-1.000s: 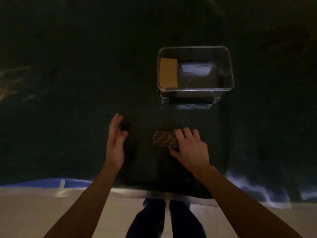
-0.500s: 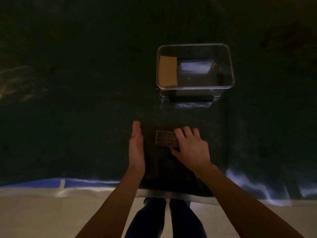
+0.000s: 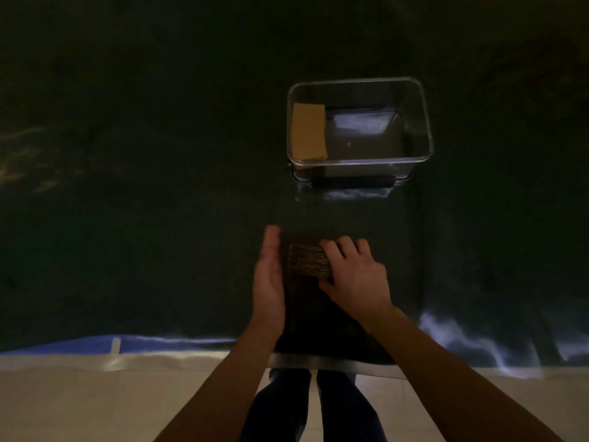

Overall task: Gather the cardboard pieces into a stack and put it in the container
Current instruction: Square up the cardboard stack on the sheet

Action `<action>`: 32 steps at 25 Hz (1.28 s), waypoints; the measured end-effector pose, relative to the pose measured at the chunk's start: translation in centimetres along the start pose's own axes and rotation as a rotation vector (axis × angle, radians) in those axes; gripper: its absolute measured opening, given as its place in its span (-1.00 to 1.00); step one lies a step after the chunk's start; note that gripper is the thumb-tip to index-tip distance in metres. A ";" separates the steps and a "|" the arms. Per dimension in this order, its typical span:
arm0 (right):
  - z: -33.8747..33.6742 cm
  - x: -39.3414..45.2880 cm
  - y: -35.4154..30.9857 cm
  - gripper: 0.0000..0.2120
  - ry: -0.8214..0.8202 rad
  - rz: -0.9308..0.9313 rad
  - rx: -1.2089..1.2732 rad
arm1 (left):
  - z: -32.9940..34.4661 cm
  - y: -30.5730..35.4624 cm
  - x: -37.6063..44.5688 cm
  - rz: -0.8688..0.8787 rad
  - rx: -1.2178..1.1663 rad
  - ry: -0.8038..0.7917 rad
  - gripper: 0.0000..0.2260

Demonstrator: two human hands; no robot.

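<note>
A stack of cardboard pieces [image 3: 306, 260] lies on the dark table near its front edge, its ribbed side facing me. My right hand [image 3: 353, 275] is closed over the stack's right end. My left hand [image 3: 269, 275] stands flat and edge-on just left of the stack, fingers straight, a narrow gap from it; contact cannot be made out. Farther back sits a clear plastic container [image 3: 414, 154] with a tan cardboard stack [image 3: 309, 131] lying against its left wall.
The dark table [image 3: 127, 186] spreads wide to the left and right. Its front edge [image 3: 318, 366] runs below my wrists, with pale floor tiles [image 3: 79, 403] and my legs [image 3: 312, 409] beneath it. The scene is dim.
My left hand has swept right from well left of the stack to just beside its left end. My right hand and the stack have stayed put.
</note>
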State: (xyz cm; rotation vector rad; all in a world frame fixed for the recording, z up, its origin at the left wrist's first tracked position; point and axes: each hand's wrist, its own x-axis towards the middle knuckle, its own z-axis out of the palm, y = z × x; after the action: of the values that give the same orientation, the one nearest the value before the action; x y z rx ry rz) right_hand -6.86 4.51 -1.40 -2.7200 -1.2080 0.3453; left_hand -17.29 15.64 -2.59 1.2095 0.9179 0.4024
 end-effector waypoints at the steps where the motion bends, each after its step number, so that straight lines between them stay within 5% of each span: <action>1: 0.0 0.0 0.0 -0.42 0.008 0.000 -0.003 | 0.1 0.1 0.4 0.006 -0.048 0.055 -0.55; 7: -0.1 0.2 -0.1 -0.46 0.025 -0.003 -0.017 | -0.1 -0.4 -0.7 0.002 0.150 -0.315 -0.44; 10: -0.1 0.3 -0.1 -0.50 0.035 0.000 -0.015 | -1.1 0.2 0.7 0.279 0.660 -0.439 -0.20; 13: -0.1 0.1 -0.2 -0.53 0.024 0.008 -0.006 | -0.3 0.7 1.3 0.453 1.021 -0.437 -0.32; 17: -0.5 -0.1 0.6 -0.42 -0.020 0.022 0.175 | -0.3 0.3 1.7 0.452 1.083 -0.369 -0.45; 20: -1.1 -2.0 2.8 -0.12 -0.029 0.208 0.726 | -0.5 0.1 1.8 0.454 1.072 -0.373 -0.46; 24: -0.8 -5.8 2.9 -0.16 0.463 0.609 1.445 | -0.5 0.2 1.9 0.464 1.067 -0.372 -0.47; 29: 0.7 -5.2 -0.6 -0.17 0.091 0.530 1.374 | -0.3 0.3 1.7 0.437 1.068 -0.362 -0.47; 32: 1.4 -5.0 -0.8 -0.19 0.167 0.610 1.353 | -0.4 0.4 1.6 0.436 1.063 -0.368 -0.47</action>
State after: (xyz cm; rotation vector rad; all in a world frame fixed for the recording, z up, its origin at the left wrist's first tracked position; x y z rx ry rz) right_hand -11.01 1.39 -1.83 -1.7090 0.0743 0.6538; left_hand -16.53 17.17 -2.88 2.3842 0.5116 -0.0168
